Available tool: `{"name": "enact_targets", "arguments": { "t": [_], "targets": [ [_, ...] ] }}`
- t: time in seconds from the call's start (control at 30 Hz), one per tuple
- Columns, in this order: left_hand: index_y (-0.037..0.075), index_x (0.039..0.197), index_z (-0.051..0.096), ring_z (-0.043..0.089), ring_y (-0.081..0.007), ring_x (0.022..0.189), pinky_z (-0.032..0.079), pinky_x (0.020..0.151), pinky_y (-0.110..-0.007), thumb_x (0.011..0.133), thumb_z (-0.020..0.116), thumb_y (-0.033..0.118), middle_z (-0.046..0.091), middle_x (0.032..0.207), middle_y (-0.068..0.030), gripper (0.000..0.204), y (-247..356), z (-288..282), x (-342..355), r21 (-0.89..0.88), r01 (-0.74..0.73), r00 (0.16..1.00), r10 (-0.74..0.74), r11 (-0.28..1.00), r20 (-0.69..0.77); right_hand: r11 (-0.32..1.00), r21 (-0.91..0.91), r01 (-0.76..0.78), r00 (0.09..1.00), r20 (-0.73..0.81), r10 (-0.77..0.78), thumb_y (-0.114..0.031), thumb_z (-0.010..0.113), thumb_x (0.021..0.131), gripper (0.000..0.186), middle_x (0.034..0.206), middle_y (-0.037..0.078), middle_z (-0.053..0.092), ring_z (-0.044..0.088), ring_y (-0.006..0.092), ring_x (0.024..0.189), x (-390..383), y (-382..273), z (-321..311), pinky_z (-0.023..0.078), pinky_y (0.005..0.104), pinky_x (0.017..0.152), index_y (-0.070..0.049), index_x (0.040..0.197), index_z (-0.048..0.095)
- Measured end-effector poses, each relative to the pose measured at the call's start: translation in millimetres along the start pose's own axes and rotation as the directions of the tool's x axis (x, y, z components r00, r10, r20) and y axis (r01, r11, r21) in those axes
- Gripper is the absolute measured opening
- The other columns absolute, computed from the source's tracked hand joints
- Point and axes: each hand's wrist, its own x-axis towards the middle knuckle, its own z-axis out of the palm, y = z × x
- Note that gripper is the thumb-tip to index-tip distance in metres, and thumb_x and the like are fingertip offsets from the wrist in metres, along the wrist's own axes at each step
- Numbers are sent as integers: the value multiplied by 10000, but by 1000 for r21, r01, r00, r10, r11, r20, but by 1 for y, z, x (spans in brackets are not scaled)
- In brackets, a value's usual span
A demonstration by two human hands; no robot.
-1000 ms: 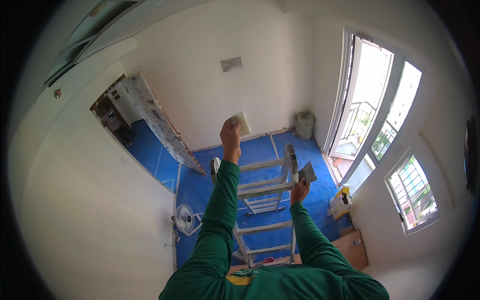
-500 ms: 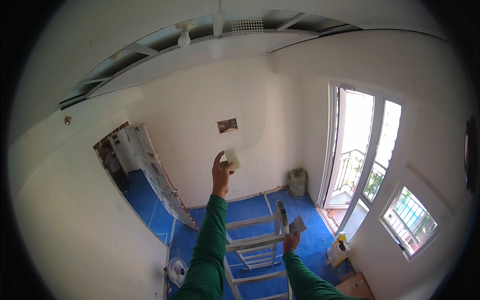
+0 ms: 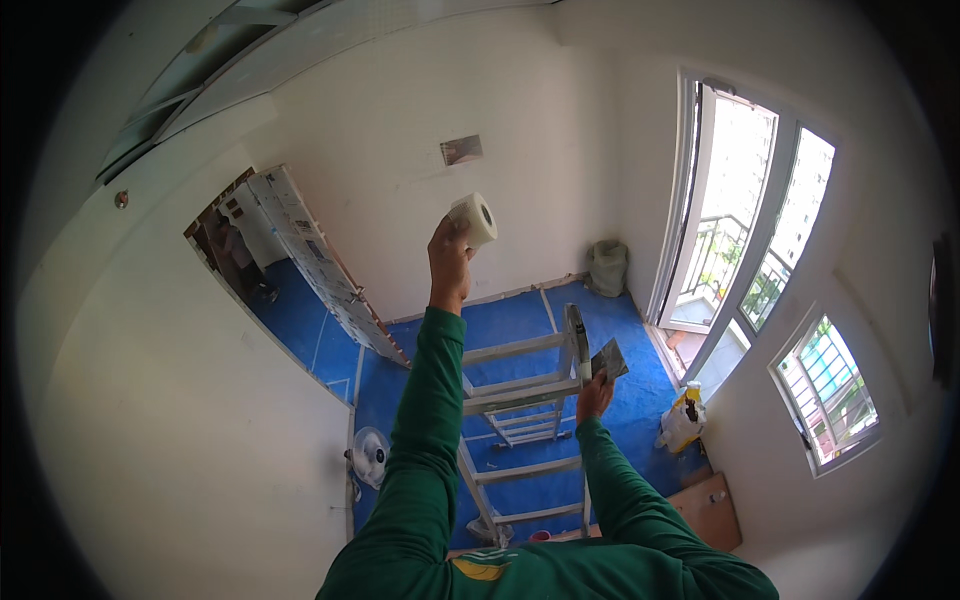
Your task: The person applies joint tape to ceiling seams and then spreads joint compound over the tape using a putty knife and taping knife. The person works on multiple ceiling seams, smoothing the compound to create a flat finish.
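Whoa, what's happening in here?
Someone in green sleeves holds up a whitish roll in their left hand. Their right hand grips a flat grey blade, lower down beside the top of a ladder. The ladder stands on a blue floor covering. Another person shows through the doorway.

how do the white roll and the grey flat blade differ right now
Shape: the white roll is round with an opening in its end, while the grey flat blade is thin and angular. Place: the white roll is in the left hand, higher in the picture; the grey flat blade is in the right hand, lower. Both are held.
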Motion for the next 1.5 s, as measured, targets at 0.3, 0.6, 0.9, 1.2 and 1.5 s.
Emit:
{"name": "enact_targets", "arguments": {
  "t": [0.3, 0.6, 0.9, 1.2, 1.5],
  "targets": [
    [7, 1396, 595, 605, -162, 985, 493, 898, -317, 974, 686, 50, 667, 1055, -70, 434, -1, -8, -7, 157, 50, 997, -41, 986, -59, 997, -81, 19, 1000, -11, -20, -351, 461, 1081, 532, 1342, 339, 596, 578, 512, 1180, 4, 4, 3, 446, 518, 983, 59, 1412, 538],
    [28, 1585, 306, 628, -228, 1137, 479, 1021, -338, 955, 632, -48, 662, 1190, -162, 713, 17, -5, -15, 200, -90, 996, 94, 976, -10, 996, 72, -58, 998, 12, 57, -350, 465, 1082, 532, 1364, 320, 590, 567, 490, 1216, 5, 8, 1, 440, 517, 994, 46, 1431, 527],
    [-8, 1624, 128, 642, -238, 1089, 568, 858, -365, 889, 658, -79, 630, 1239, -184, 908, 37, -16, -7, 99, 39, 999, -36, 994, -31, 788, -585, 191, 982, 115, -152, -284, 482, 1079, 478, 1466, 307, 513, 549, 461, 1273, 11, 41, 3, 446, 519, 1030, 26, 1441, 522],
    [37, 1391, 466, 615, -236, 1163, 487, 1048, -529, 953, 688, 158, 597, 1312, -106, 506, 52, 2, 7, 37, 80, 996, -79, 996, -35, 923, -362, 128, 992, 67, -112, -310, 459, 1093, 482, 1385, 310, 578, 556, 463, 1255, 10, 27, 3, 439, 506, 1043, 64, 1385, 548],
    [55, 1498, 364, 532, -294, 1296, 344, 1145, -530, 946, 651, 139, 578, 1421, -203, 628, 112, 47, 48, 155, -27, 999, 32, 988, -33, 947, -302, 112, 990, 111, -82, -286, 426, 1096, 484, 1479, 293, 504, 493, 477, 1323, 7, 12, -2, 415, 538, 1072, 40, 1446, 506]
  ]
}}
